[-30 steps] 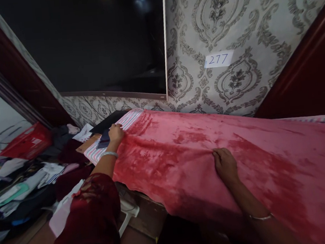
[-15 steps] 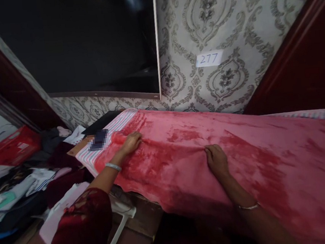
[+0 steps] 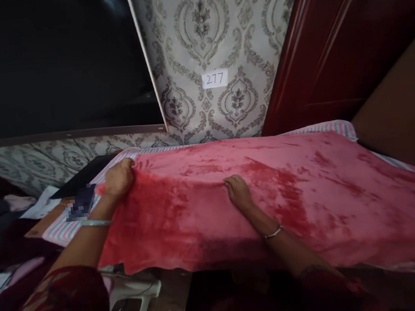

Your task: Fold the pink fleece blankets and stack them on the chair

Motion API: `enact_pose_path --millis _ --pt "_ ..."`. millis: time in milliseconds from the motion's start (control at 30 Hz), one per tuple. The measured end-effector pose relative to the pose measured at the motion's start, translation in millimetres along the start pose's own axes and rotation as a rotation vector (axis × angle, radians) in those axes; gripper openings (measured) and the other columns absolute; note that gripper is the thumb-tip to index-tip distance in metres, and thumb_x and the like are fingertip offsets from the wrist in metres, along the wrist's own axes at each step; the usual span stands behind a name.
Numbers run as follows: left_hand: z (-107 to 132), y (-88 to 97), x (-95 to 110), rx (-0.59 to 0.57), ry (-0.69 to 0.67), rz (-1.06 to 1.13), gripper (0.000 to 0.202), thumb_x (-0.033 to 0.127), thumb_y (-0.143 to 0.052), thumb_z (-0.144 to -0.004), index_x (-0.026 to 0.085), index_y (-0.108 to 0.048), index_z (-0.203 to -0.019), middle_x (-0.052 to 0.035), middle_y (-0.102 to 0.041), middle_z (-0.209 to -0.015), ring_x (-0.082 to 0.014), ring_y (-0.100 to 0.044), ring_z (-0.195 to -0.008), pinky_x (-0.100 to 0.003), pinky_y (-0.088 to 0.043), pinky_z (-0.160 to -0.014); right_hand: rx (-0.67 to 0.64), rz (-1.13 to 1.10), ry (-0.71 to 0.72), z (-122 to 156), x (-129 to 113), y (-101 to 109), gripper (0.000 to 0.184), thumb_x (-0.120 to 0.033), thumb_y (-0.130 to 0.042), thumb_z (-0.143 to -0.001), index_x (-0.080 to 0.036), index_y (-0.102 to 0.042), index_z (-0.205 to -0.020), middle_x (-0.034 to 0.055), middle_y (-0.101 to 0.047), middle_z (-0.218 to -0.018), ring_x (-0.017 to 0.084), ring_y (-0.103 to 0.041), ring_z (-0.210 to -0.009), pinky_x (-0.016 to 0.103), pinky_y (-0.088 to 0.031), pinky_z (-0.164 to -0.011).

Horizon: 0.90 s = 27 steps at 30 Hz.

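Observation:
A plush red blanket (image 3: 288,191) lies spread over a table, on top of a striped cloth (image 3: 62,230) that shows at the left and far right ends. My left hand (image 3: 118,177) is closed on the blanket's left edge, near the far corner. My right hand (image 3: 238,191) rests on the blanket near its middle, fingers curled and pinching a small fold of the fabric. Both wrists wear thin bangles.
A patterned wall with a paper label "277" (image 3: 215,79) stands behind the table, with a large dark screen (image 3: 48,63) to the left and a dark red door (image 3: 328,41) to the right. Clothes (image 3: 1,229) lie piled at the left. A white plastic stool (image 3: 140,294) sits below the table edge.
The view has swung right. My left hand slid along the blanket's left side and now grips its edge; my right hand stays near the middle.

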<state>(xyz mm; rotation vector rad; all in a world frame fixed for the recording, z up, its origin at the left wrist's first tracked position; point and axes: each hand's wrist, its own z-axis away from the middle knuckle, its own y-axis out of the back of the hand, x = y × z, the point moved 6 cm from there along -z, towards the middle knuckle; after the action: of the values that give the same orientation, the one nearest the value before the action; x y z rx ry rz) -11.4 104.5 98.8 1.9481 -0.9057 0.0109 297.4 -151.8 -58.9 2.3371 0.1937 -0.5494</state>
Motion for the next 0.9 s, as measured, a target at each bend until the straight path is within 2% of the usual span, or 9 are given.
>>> enact_pose_path --millis 133,233,333,467,633,767,900 --pt "-14.1 21.8 24.7 -0.069 -0.132 -0.366 0.032 0.02 -0.045 -0.091 0.017 -0.065 -0.116 -0.0147 -0.072 -0.102 -0.0351 -0.069 -0.103 -0.045 -0.051 -0.091 0.001 -0.01 0.008 -4.9 -6.5 5.7 0.031 -0.021 -0.042 -0.101 -0.021 -0.072 -0.103 0.0119 -0.068 -0.096 0.028 -0.059 -0.095 0.042 -0.048 -0.088" --pt "-22.8 37.3 40.8 -0.026 -0.157 -0.466 0.035 0.023 -0.045 -0.094 0.017 -0.064 -0.122 -0.0132 -0.073 -0.104 -0.0332 -0.069 -0.101 -0.043 -0.051 -0.09 -0.016 -0.035 0.025 -6.3 -9.0 13.5 0.029 -0.024 -0.044 -0.102 -0.022 -0.072 -0.109 0.0118 -0.068 -0.099 0.027 -0.059 -0.097 0.041 -0.049 -0.089" --pt "-29.9 48.8 49.9 0.053 -0.159 -0.517 0.037 0.025 -0.043 -0.094 0.017 -0.063 -0.124 -0.0119 -0.073 -0.099 -0.0314 -0.069 -0.098 -0.041 -0.051 -0.087 -0.026 -0.051 0.04 -2.4 -1.7 28.6 0.029 -0.027 -0.048 -0.102 -0.022 -0.071 -0.118 0.0117 -0.069 -0.105 0.027 -0.06 -0.101 0.041 -0.05 -0.09" --pt "-35.4 57.7 49.1 0.12 -0.134 -0.548 0.038 0.025 -0.041 -0.096 0.019 -0.064 -0.125 -0.0093 -0.073 -0.095 -0.0276 -0.069 -0.094 -0.037 -0.05 -0.085 0.034 0.002 -0.01 9.7 28.7 62.1 0.031 -0.03 -0.05 -0.1 -0.021 -0.07 -0.121 0.0131 -0.069 -0.109 0.029 -0.06 -0.104 0.045 -0.049 -0.094" --pt "-35.0 65.4 48.9 0.102 -0.064 -0.548 0.04 0.027 -0.04 -0.096 0.021 -0.064 -0.128 -0.0067 -0.074 -0.099 -0.0245 -0.069 -0.098 -0.036 -0.049 -0.089 0.034 0.105 -0.083 29.6 66.0 94.4 0.028 -0.032 -0.054 -0.098 -0.019 -0.074 -0.114 0.0141 -0.07 -0.109 0.03 -0.061 -0.104 0.048 -0.049 -0.095" --pt "-31.8 68.9 56.5 0.078 -0.021 -0.562 0.042 0.026 -0.04 -0.095 0.02 -0.063 -0.129 -0.0072 -0.075 -0.103 -0.0241 -0.07 -0.102 -0.036 -0.049 -0.09 -0.026 0.152 -0.09 41.4 79.9 104.6 0.036 -0.038 -0.063 -0.093 -0.022 -0.071 -0.124 0.014 -0.068 -0.122 0.032 -0.06 -0.114 0.05 -0.048 -0.1" --pt "-30.1 70.7 61.7 0.06 0.033 -0.573 0.043 0.026 -0.039 -0.095 0.022 -0.061 -0.132 -0.0072 -0.075 -0.109 -0.0235 -0.069 -0.106 -0.036 -0.048 -0.092 -0.113 0.2 -0.091 43.6 86.4 104.4 0.05 -0.039 -0.073 -0.088 -0.021 -0.066 -0.134 0.0149 -0.063 -0.135 0.033 -0.056 -0.123 0.05 -0.047 -0.102"
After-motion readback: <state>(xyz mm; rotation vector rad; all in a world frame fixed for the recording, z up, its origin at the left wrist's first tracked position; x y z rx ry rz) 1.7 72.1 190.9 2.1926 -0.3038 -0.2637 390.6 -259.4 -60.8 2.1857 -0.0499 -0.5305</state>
